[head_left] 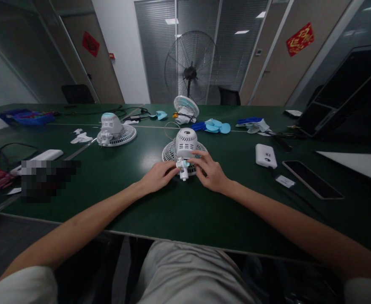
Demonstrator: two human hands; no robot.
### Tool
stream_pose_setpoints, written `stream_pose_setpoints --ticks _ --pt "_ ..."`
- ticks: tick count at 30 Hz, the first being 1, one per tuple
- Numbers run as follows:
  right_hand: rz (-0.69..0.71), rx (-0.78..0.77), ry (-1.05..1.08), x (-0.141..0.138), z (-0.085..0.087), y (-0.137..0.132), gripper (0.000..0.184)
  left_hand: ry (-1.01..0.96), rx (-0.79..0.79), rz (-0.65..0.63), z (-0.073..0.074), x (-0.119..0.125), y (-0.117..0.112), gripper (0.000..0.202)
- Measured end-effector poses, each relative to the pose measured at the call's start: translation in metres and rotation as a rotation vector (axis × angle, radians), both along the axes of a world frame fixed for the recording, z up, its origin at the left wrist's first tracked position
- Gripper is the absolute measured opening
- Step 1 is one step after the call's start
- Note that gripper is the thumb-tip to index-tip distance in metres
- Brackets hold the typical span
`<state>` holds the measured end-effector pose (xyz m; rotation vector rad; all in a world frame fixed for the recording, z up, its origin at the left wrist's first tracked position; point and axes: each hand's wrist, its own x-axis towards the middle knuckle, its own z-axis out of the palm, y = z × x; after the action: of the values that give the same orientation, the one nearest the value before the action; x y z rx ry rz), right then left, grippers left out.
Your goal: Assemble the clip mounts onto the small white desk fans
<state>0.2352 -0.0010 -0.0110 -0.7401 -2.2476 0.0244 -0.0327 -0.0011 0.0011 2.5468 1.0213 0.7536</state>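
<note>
A small white fan [186, 141] lies face down on its round grille in front of me, its vented motor housing pointing up. On its near side sticks out a white neck joint [184, 174] with a light turquoise knob [185, 163]. The thumb and fingers of my left hand [156, 176] pinch the left side of this joint. From the right, my right hand [212, 174] has its fingers closed around the knob side, with one finger reaching up against the housing. My fingertips partly cover the joint and the grille behind it.
A second face-down fan [112, 128] lies at left, a third fan [186, 110] behind. Turquoise blades [217, 126] and blue-and-white gloves [253, 124] lie further back. At right are a white power bank [265, 155] with a cable and a phone [312, 179].
</note>
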Motion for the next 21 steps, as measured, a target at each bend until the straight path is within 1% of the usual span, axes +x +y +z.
stream_pose_setpoints --ticks 3,6,8,10,12,14,18,21 --pt "-0.025 -0.019 0.009 -0.0005 0.0002 0.0011 0.035 0.005 0.0 -0.002 0.0007 0.0 -0.001 0.037" --pt "0.007 -0.025 -0.004 0.0012 -0.0003 0.0014 0.03 0.001 -0.005 -0.01 0.0015 -0.0004 -0.0014 0.037" --pt "0.059 -0.019 -0.018 0.0028 -0.0009 0.001 0.033 -0.008 -0.006 -0.007 0.0019 -0.0008 -0.0012 0.036" --pt "0.102 -0.006 -0.028 0.0038 -0.0013 0.0004 0.043 -0.016 -0.005 -0.002 0.0021 -0.001 -0.0009 0.035" --pt "0.102 0.0 -0.023 0.0037 -0.001 -0.0001 0.051 -0.017 -0.005 0.0 0.0019 -0.001 -0.0007 0.035" --pt "0.061 -0.013 -0.011 0.0026 -0.0006 0.0 0.053 -0.009 -0.004 -0.001 0.0014 -0.0008 -0.0008 0.035" --pt "-0.021 -0.025 0.003 0.0005 -0.0009 0.002 0.041 0.0 0.001 -0.003 0.0002 -0.0004 -0.0014 0.036" --pt "0.011 -0.017 -0.001 0.0014 -0.0022 0.003 0.033 -0.001 -0.002 -0.007 0.0 -0.0005 -0.0015 0.036"
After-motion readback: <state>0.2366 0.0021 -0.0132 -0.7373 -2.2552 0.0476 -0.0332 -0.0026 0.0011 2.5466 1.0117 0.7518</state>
